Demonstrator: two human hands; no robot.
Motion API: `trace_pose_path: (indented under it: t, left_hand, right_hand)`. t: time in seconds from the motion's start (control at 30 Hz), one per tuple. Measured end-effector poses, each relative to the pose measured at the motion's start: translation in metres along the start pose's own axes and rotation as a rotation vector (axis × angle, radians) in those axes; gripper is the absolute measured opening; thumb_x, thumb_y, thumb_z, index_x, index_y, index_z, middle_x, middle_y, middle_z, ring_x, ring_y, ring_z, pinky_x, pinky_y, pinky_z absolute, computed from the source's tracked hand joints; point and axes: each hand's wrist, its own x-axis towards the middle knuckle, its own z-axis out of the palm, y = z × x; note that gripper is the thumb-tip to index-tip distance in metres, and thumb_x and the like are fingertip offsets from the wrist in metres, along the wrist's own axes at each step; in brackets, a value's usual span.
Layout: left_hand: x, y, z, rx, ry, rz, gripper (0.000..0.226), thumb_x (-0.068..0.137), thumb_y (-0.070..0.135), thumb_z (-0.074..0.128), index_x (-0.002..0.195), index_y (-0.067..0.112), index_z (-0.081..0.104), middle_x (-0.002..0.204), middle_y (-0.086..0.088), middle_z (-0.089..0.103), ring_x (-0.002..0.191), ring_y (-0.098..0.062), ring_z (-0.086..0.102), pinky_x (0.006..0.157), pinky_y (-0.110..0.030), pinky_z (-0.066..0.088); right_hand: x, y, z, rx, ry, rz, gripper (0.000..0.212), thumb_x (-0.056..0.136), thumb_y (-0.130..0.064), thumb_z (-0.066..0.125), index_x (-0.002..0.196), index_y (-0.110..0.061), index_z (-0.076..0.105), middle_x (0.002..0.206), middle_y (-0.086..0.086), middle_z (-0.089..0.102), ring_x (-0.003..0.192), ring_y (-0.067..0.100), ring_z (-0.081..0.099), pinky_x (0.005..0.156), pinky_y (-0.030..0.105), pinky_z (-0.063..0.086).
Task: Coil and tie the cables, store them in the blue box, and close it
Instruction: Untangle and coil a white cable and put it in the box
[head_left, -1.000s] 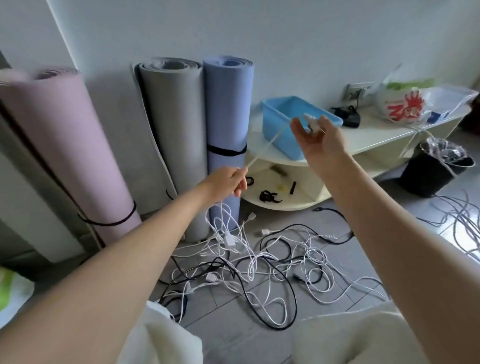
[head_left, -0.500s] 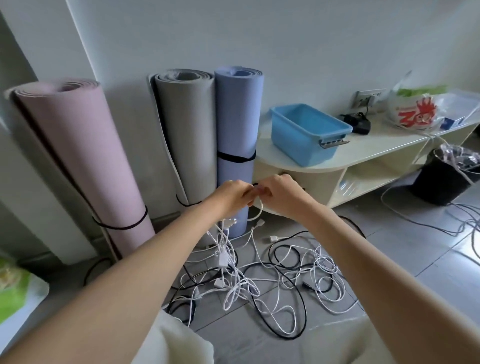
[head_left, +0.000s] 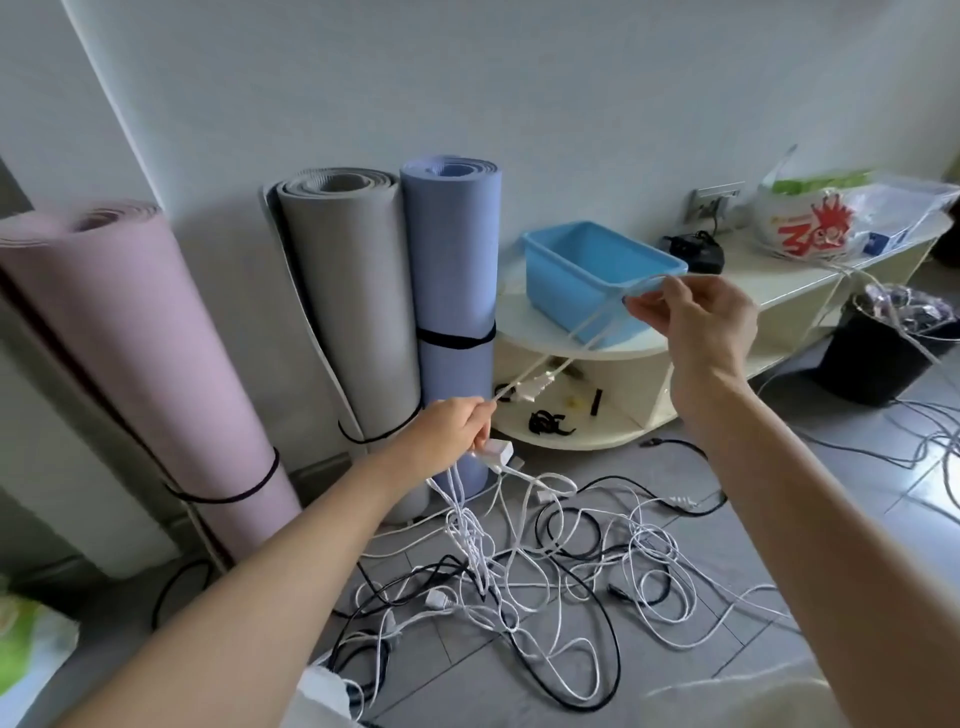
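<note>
The left hand (head_left: 457, 428) pinches a white cable (head_left: 571, 340) low down, and the right hand (head_left: 698, 317) pinches its folded loop up high — stretched tight between them. Behind it, the blue box (head_left: 566, 270) sits open on the shelf (head_left: 795, 283), above the tangled cables (head_left: 524, 561) on the floor.

one view only, head-worn and wide-angle, looking forward and down from above both forearms. faces a pale wall (head_left: 571, 93), with three upright rolled mats (head_left: 343, 291) left of centre and a low cream shelf unit (head_left: 779, 291) to the right. close to the left hand (head_left: 452, 431) and right hand (head_left: 701, 322), which reach out from the lower edge; tiled floor (head_left: 779, 545) with the tangled cables (head_left: 519, 561) fills the lower middle. straight lines bow near the borders. no second view to overlap with.
</note>
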Motion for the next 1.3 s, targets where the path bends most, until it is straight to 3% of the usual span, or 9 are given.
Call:
trace_pose_path:
  t: [0.1,0.23,0.43,0.5,0.63,0.9,1.0,1.17,1.3]
  left_hand:
    - [0.005,-0.006,-0.002,0.049,0.035,-0.047,0.044,0.101,0.020,0.033,0.059,0.021,0.044,0.059,0.007,0.051,0.057,-0.007,0.048,0.060,-0.020,0.035]
    - [0.016,0.010,-0.012,-0.259,0.299,-0.061,0.043,0.101,0.019,0.035,0.059,0.017,0.044,0.057,0.003,0.049,0.052,-0.007,0.048,0.061,-0.023,0.041]
    - [0.017,0.047,-0.019,-0.529,0.304,0.070,0.039,0.102,0.018,0.034,0.065,0.015,0.047,0.062,0.002,0.049,0.053,0.000,0.046,0.059,-0.012,0.042]
    - [0.020,0.051,-0.018,-0.502,0.278,0.108,0.039,0.101,0.019,0.036,0.064,0.016,0.047,0.061,0.003,0.049,0.049,0.001,0.044,0.060,-0.017,0.043]
    - [0.017,0.043,-0.014,-0.346,0.144,0.146,0.037,0.100,0.021,0.038,0.064,0.017,0.045,0.058,0.002,0.046,0.046,0.000,0.045,0.054,-0.015,0.042]
    - [0.001,0.006,0.003,0.060,-0.164,0.042,0.008,0.092,0.014,0.054,0.086,0.018,0.054,0.101,-0.004,0.068,0.091,-0.011,0.061,0.078,-0.016,0.040]
    - [-0.006,-0.009,-0.001,0.119,-0.251,0.029,0.018,0.087,0.007,0.057,0.101,0.017,0.050,0.108,0.000,0.065,0.070,0.009,0.058,0.062,-0.006,0.035]
    - [-0.005,0.001,-0.002,0.207,-0.022,0.037,0.022,0.087,0.014,0.064,0.086,0.014,0.042,0.067,0.008,0.050,0.067,-0.016,0.056,0.055,-0.011,0.033]
    - [0.003,0.003,-0.006,0.249,0.386,-0.026,0.013,0.092,0.012,0.049,0.084,0.014,0.039,0.069,-0.011,0.055,0.069,-0.035,0.057,0.061,-0.032,0.037]
  right_hand:
    - [0.006,0.007,-0.005,-0.187,-0.052,0.017,0.006,0.094,-0.007,0.052,0.092,-0.006,0.058,0.074,0.005,0.066,0.049,0.005,0.065,0.059,0.021,0.058]
    - [0.002,0.035,-0.003,-0.774,-0.515,0.195,0.024,0.089,-0.003,0.058,0.113,-0.001,0.057,0.095,0.015,0.066,0.048,0.010,0.063,0.054,0.022,0.057]
    - [-0.020,0.034,0.008,-0.691,-0.743,0.177,0.032,0.080,-0.008,0.070,0.108,-0.012,0.055,0.082,0.013,0.065,0.062,0.021,0.062,0.075,0.038,0.058]
    - [-0.030,0.032,0.015,-0.677,-0.831,0.111,0.032,0.081,-0.009,0.070,0.109,-0.011,0.054,0.074,0.013,0.064,0.052,0.017,0.059,0.062,0.034,0.056]
    - [-0.032,0.023,0.019,-0.488,-0.715,0.012,0.007,0.089,-0.015,0.060,0.084,-0.009,0.061,0.059,0.004,0.059,0.041,0.013,0.050,0.041,0.021,0.038]
    - [-0.036,0.016,0.032,-0.303,-0.560,-0.057,0.028,0.092,-0.011,0.052,0.065,-0.006,0.056,0.051,-0.001,0.050,0.049,0.016,0.049,0.045,0.017,0.038]
    - [-0.030,0.011,0.031,-0.186,-0.503,-0.054,0.028,0.094,-0.008,0.048,0.066,-0.007,0.054,0.055,-0.001,0.046,0.047,0.011,0.049,0.050,0.021,0.038]
    - [-0.022,0.010,0.024,-0.042,-0.423,-0.008,0.029,0.095,-0.010,0.047,0.066,-0.010,0.054,0.054,-0.002,0.044,0.046,0.010,0.047,0.050,0.022,0.038]
    - [-0.020,0.008,0.017,-0.067,-0.397,-0.012,0.029,0.094,-0.011,0.048,0.066,-0.011,0.055,0.053,-0.001,0.043,0.042,0.007,0.046,0.049,0.022,0.037]
